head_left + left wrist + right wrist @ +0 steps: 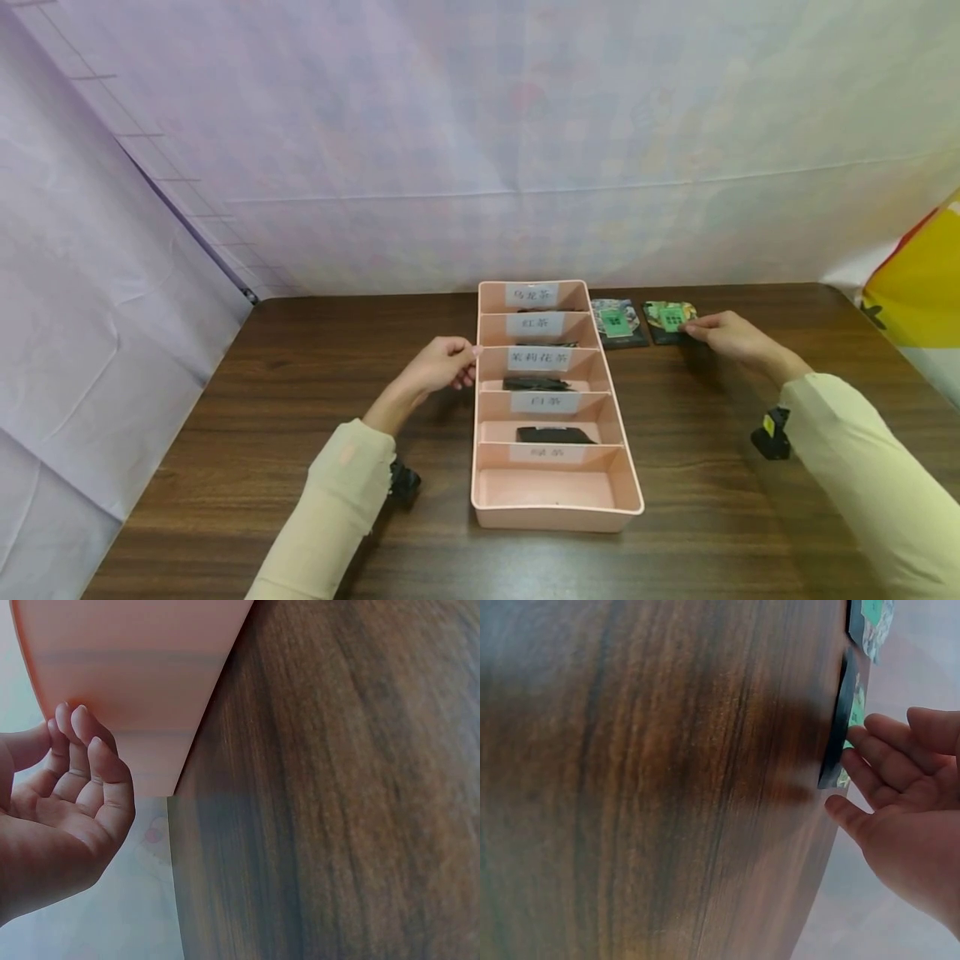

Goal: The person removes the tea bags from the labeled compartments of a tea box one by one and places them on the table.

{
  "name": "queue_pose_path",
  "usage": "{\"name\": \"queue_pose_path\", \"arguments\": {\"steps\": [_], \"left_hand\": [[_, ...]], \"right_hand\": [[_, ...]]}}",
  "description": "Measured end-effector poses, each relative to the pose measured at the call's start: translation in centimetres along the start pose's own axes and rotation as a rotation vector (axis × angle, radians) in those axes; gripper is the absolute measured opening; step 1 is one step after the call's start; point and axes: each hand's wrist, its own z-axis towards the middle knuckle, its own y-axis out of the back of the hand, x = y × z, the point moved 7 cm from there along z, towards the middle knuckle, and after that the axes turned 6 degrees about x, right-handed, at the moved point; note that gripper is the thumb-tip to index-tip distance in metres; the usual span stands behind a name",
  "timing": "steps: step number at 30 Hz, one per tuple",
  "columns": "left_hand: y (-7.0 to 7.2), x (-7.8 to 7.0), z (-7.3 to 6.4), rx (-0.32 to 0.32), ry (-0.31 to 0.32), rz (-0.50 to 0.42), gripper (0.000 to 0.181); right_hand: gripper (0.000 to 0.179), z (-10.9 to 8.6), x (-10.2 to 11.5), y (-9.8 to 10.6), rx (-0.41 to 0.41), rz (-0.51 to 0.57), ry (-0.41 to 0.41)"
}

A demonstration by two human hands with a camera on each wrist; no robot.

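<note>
A long pink divided box [557, 518] lies on the table, its compartments marked with white paper labels. At its left rim is my left hand [444, 364], pinching the edge between thumb and curled fingers; the left wrist view shows the fingertips against the box's side wall [135, 637]. Over on the right, my right hand [738, 340] touches a flat tea sachet [669, 318] with a green label and black lower part. In the right wrist view the thumb stands apart from the fingers [889, 761]. A second tea sachet [618, 321] lies between that one and the box.
Dark flat packets [555, 435] lie in several compartments; the nearest compartment shows bare pink floor. The brown wooden table [315, 367] ends at a pale curtain [420, 150] behind. Yellow and red cloth [922, 292] hangs at the right edge.
</note>
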Motion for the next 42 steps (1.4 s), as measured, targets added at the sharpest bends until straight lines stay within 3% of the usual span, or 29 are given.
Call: {"name": "queue_pose_path", "arguments": {"steps": [14, 20, 33, 42], "left_hand": [[0.0, 0.0, 0.0, -0.007, 0.02, 0.011, 0.028], [0.0, -0.1, -0.1, -0.012, 0.012, 0.008, 0.028], [0.0, 0.1, 0.1, -0.001, 0.007, -0.006, 0.029], [0.1, 0.0, 0.0, 0.007, 0.002, -0.015, 0.03]], "right_hand": [[0.054, -0.4, 0.6, 0.4, -0.055, -0.058, 0.029], [0.058, -0.9, 2.3, 0.4, -0.045, -0.073, 0.032], [0.041, -3.1, 8.3, -0.8, -0.091, -0.149, 0.18], [0.024, -5.4, 12.1, -2.4, -0.136, -0.168, 0.372]]}}
